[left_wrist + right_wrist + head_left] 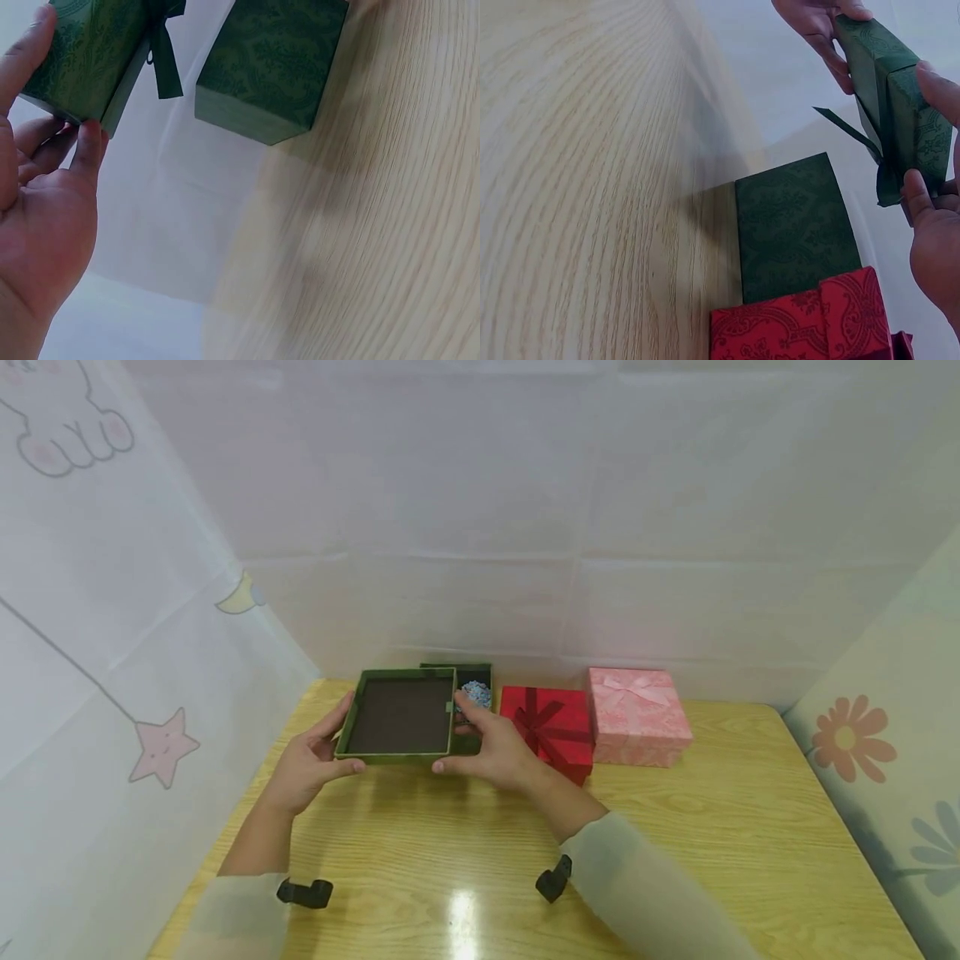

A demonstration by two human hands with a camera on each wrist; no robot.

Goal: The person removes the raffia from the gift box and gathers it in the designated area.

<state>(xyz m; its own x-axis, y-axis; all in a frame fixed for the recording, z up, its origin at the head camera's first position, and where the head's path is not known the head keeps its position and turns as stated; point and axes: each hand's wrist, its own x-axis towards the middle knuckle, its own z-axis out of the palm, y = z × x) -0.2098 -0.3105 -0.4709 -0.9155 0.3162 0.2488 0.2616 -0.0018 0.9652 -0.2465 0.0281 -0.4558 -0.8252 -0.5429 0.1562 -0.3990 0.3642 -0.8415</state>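
Above the wooden table (405,852), my left hand (303,768) and right hand (491,752) grip the green lid (401,716) from opposite sides, its hollow inside facing me; behind it stands the green box (795,225), holding something blue (477,695).

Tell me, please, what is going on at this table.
A person holds the green lid up off the table, left grip on one side and right grip on the other, its dark inside facing them. The green box stands open, something blue inside. To its right are the red box, then the pink box, both closed.
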